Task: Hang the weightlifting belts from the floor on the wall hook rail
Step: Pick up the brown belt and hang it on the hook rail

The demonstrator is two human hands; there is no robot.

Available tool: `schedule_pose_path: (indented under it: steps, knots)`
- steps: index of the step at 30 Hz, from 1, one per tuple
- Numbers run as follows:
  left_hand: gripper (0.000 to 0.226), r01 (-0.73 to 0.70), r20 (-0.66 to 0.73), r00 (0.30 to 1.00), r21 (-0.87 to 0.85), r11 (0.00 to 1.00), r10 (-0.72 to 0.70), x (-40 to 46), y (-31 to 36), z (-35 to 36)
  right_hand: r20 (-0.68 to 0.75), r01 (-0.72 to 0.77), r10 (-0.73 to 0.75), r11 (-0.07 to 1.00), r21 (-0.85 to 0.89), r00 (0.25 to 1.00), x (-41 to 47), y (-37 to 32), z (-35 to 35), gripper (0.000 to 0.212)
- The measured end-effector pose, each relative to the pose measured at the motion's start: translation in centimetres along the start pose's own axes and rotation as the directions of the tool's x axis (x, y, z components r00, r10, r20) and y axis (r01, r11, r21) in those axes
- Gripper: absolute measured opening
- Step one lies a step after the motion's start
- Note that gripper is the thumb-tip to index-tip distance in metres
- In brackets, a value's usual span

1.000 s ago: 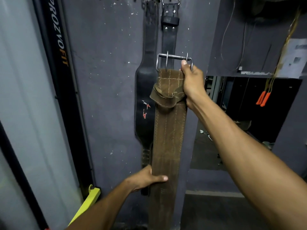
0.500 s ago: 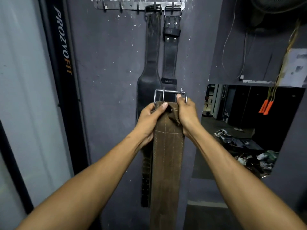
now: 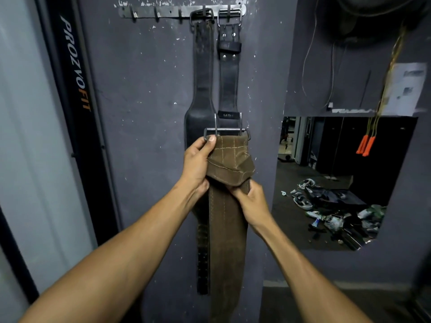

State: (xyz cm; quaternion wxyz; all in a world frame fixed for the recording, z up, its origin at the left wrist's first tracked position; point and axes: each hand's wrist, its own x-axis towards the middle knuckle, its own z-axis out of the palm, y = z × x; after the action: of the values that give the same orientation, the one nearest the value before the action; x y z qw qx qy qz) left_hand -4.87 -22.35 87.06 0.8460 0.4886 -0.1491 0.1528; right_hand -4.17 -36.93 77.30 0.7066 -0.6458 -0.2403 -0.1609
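Note:
A brown suede belt (image 3: 225,231) with a steel buckle (image 3: 227,131) hangs down in front of the grey wall, held by both hands. My left hand (image 3: 198,162) grips its top left edge just under the buckle. My right hand (image 3: 250,201) pinches the belt's folded flap lower down on the right. High on the wall, the metal hook rail (image 3: 168,12) carries two black belts: a wide black belt (image 3: 203,73) and a narrower black belt (image 3: 228,85) to its right. The rail's left hooks are bare.
A black upright post (image 3: 77,94) with PROZVOFIT lettering stands to the left. To the right a wall opening (image 3: 338,178) shows a floor with shoes and clutter. Orange-handled cords (image 3: 366,145) hang at the right, and loose wires above them.
My right hand has slid down from the buckle to the folded flap, which now hangs over the belt's front. My left hand keeps its grip near the buckle. The view tilted up slightly.

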Motion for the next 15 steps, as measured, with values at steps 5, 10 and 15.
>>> schedule_pose_path:
  steps: [5,10,15]
  knots:
    - [0.008,-0.067,0.031,0.997,0.007,0.998,0.067,0.8,1.6,0.5,0.025,-0.209,0.208,0.977,0.04,0.978,-4.1,3.3,-0.5,0.016]
    - [0.009,-0.1,0.044,0.994,0.026,0.995,0.099,1.3,2.8,0.6,0.118,-0.288,0.278,0.955,0.076,0.953,-6.1,4.2,-0.2,0.036]
    - [0.009,-0.158,0.042,0.987,0.005,0.988,0.157,2.4,5.1,0.5,0.079,-0.406,0.4,0.91,0.085,0.913,-9.3,8.1,0.3,0.016]
